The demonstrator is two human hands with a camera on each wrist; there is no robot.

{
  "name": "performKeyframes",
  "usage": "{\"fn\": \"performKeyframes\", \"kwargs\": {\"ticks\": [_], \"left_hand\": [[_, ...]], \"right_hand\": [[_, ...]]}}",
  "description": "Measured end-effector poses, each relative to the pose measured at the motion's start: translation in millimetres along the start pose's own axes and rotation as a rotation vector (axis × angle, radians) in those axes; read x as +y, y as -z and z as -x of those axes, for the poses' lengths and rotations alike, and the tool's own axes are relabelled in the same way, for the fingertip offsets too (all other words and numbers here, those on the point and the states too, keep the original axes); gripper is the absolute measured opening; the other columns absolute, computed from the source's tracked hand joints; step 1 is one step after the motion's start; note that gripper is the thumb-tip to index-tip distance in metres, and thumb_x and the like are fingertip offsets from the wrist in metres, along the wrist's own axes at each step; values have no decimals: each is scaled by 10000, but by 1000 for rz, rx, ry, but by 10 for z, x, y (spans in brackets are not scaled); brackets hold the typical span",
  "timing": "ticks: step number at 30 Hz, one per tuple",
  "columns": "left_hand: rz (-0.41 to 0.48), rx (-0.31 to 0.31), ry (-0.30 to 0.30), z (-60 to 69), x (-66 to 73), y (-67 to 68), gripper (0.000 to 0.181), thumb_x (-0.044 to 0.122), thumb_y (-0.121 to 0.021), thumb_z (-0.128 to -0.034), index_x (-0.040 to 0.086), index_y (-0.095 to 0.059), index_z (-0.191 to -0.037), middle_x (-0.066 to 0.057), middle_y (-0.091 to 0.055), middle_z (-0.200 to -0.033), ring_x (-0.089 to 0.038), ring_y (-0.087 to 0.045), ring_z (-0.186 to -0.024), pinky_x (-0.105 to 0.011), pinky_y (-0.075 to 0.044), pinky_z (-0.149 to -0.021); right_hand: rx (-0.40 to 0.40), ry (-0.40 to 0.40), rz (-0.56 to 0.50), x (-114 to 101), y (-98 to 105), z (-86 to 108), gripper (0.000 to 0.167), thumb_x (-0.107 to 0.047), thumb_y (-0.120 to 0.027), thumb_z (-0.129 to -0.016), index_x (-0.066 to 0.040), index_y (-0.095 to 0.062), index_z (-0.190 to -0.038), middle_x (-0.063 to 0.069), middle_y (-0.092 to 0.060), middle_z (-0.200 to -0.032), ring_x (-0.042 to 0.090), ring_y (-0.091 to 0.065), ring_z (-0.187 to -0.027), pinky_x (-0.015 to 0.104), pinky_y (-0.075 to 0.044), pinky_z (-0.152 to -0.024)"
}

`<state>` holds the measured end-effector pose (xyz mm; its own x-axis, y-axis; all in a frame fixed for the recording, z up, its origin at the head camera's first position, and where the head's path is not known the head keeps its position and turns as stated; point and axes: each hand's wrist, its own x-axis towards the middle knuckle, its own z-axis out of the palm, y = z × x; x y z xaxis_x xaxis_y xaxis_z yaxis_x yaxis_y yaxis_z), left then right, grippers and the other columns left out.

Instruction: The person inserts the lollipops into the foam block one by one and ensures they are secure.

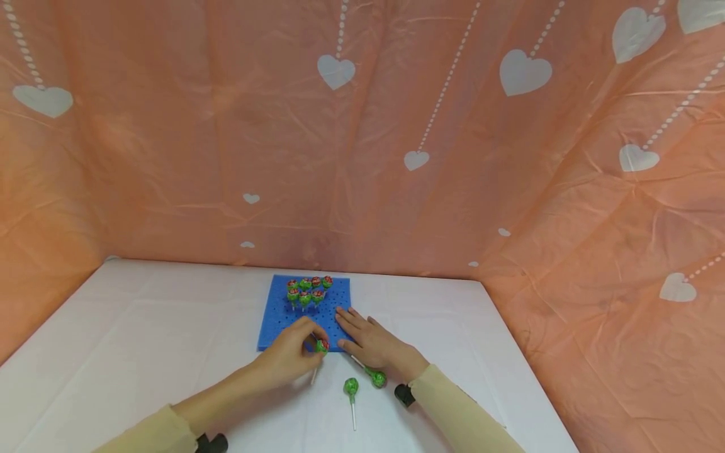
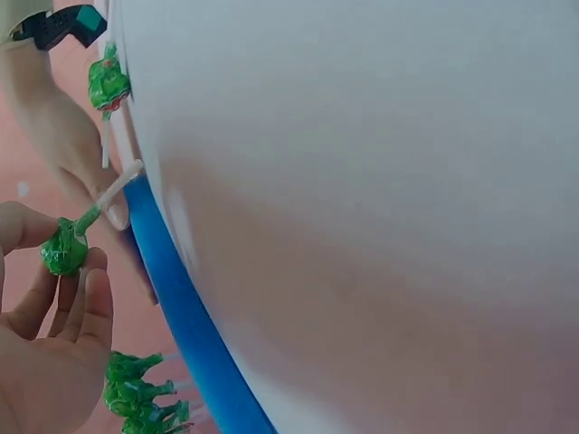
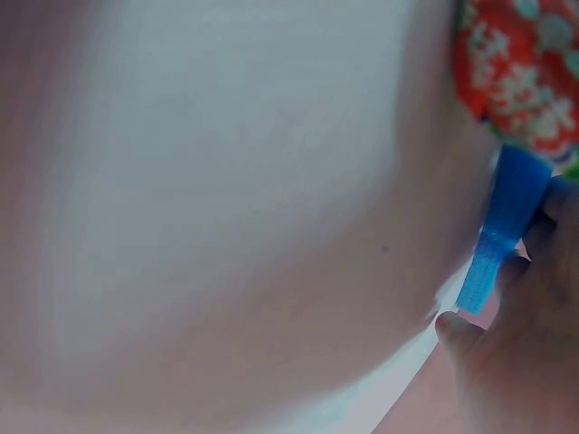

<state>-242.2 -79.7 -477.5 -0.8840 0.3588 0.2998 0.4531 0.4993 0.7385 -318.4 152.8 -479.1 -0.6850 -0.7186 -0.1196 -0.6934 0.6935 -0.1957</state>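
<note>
Between thumb and fingers, my left hand (image 1: 293, 355) pinches a green-and-red wrapped lollipop (image 1: 322, 346) by its candy end. Its white stick points down in the head view, near the front edge of a blue board with holes (image 1: 274, 324). In the left wrist view that lollipop (image 2: 65, 246) shows its stick slanting toward the board's corner. My right hand (image 1: 376, 345) rests on the board's right side, fingers stretched out. Several lollipops (image 1: 304, 297) stand upright in rows toward the back of the board.
Near my right wrist, one loose lollipop (image 1: 376, 377) lies with its stick toward the board. Another lollipop (image 1: 351, 387) lies closer to me, stick toward the front. A white cloth (image 1: 170, 314) covers the table, and an orange curtain with hearts (image 1: 283, 157) surrounds it.
</note>
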Motion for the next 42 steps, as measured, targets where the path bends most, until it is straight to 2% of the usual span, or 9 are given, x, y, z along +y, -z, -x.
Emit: {"fn": "performKeyframes", "kwargs": {"ticks": [5, 11, 17, 23, 26, 30, 33, 42], "left_hand": [[-12, 43, -8, -30, 28, 51, 250, 23, -753, -909, 49, -658, -1139, -8, -604, -1073, -165, -644, -953, -255, -551, -777], [-9, 133, -60, -108, 42, 92, 278, -27, -766, -892, 41, -656, -1138, -30, -620, -1086, -208, -667, -979, -301, -583, -812], [6, 223, -89, -210, 40, 111, 309, -50, -787, -868, 64, -664, -1127, -31, -634, -1101, -192, -652, -972, -312, -588, -816], [-6, 291, -112, -304, 83, 128, 313, -56, -785, -866, 40, -666, -1138, -56, -642, -1126, -225, -657, -987, -430, -598, -839], [-32, 310, -130, -372, 76, 143, 317, -53, -787, -867, 29, -673, -1151, -56, -652, -1126, -232, -655, -980, -453, -595, -834], [-25, 314, -137, -465, 35, 162, 320, -58, -778, -873, 32, -676, -1162, -69, -648, -1157, -245, -664, -1001, -471, -599, -872], [-15, 319, -126, -525, 10, 177, 319, -54, -767, -882, 34, -675, -1175, -91, -642, -1206, -279, -662, -1070, -496, -591, -919], [-31, 352, -115, -706, -94, 206, 264, -32, -761, -896, 42, -683, -1137, -133, -639, -1212, -388, -598, -1275, -519, -573, -963]], "right_hand": [[-3, -2, -6, 0, -2, -1, 640, -431, -399, -1126, -135, -217, -1664, 5, -150, -1740, 244, -127, -1600, 562, -224, -1254], [-8, -2, 4, -2, 0, -11, 641, -436, -399, -1124, -131, -227, -1661, 13, -155, -1739, 249, -127, -1600, 571, -235, -1248], [-9, -5, 18, 1, 0, -19, 638, -437, -386, -1127, -128, -223, -1661, 6, -148, -1740, 240, -124, -1601, 566, -240, -1248], [-10, -2, 24, -2, -2, -13, 637, -438, -380, -1128, -131, -217, -1663, 6, -140, -1740, 240, -121, -1601, 567, -245, -1246], [-9, -4, 30, 2, -11, -16, 641, -444, -382, -1126, -131, -222, -1662, 7, -146, -1740, 238, -125, -1601, 569, -248, -1245], [-7, -9, 29, 3, -15, -22, 643, -448, -384, -1125, -132, -225, -1661, 3, -144, -1740, 235, -125, -1600, 569, -247, -1245], [-8, -9, 22, -2, -9, -21, 642, -448, -380, -1125, -133, -222, -1662, 0, -139, -1741, 235, -121, -1601, 569, -243, -1246], [-2, 5, 7, -2, 2, -5, 645, -445, -374, -1128, -130, -205, -1665, 1, -133, -1743, 236, -117, -1602, 552, -230, -1255]]}}
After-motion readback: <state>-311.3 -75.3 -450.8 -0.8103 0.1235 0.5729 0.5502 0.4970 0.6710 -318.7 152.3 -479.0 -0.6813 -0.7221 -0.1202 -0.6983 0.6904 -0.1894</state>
